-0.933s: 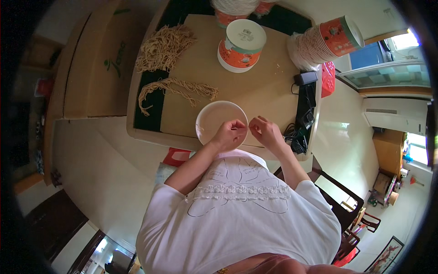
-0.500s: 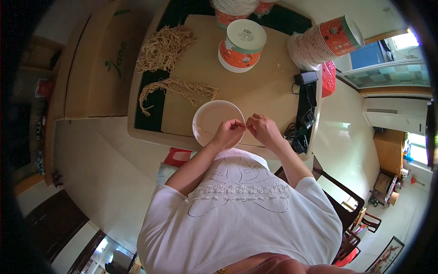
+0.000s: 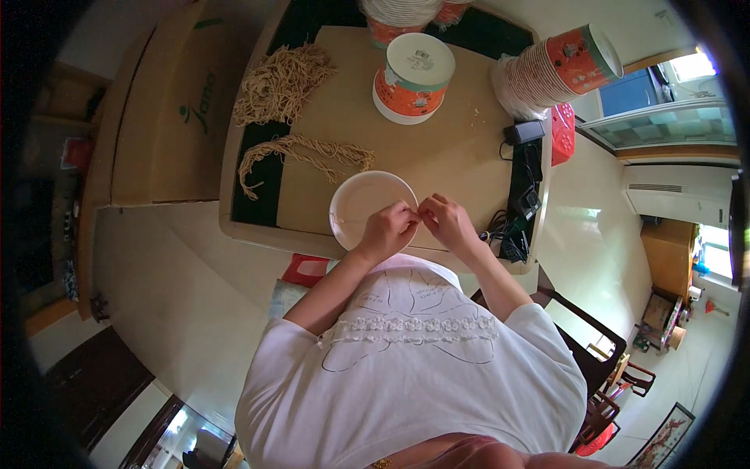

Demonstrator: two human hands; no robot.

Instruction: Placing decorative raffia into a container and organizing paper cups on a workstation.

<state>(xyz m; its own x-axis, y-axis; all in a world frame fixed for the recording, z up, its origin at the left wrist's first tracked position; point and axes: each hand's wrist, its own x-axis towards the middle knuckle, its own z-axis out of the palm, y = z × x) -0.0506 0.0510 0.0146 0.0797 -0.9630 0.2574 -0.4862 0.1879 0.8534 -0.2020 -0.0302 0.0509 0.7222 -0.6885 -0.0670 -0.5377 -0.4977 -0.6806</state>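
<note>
My left hand (image 3: pixel 388 230) and my right hand (image 3: pixel 447 222) meet fingertip to fingertip at the right rim of a round white bowl (image 3: pixel 355 205). Both pinch closed; whatever lies between the fingers is too small to make out. The left hand covers the bowl's lower right part. Beyond the bowl lies a twisted hank of tan twine (image 3: pixel 308 150), with a loose heap of the same twine (image 3: pixel 283 84) farther off at the left. An orange and white paper tub (image 3: pixel 409 95) stands upside down past the bowl.
A cardboard sheet (image 3: pixel 461 168) covers much of the table. A plastic-wrapped stack of paper tubs (image 3: pixel 547 72) leans at the far right, and more tubs (image 3: pixel 398 14) stand at the back. A black power adapter (image 3: pixel 523 133) and cables (image 3: pixel 508 238) line the right edge. A large cardboard box (image 3: pixel 168 109) is at left.
My right hand has shifted a little to the left, and its fingers press closer against the left hand's. The bowl and twine look unmoved.
</note>
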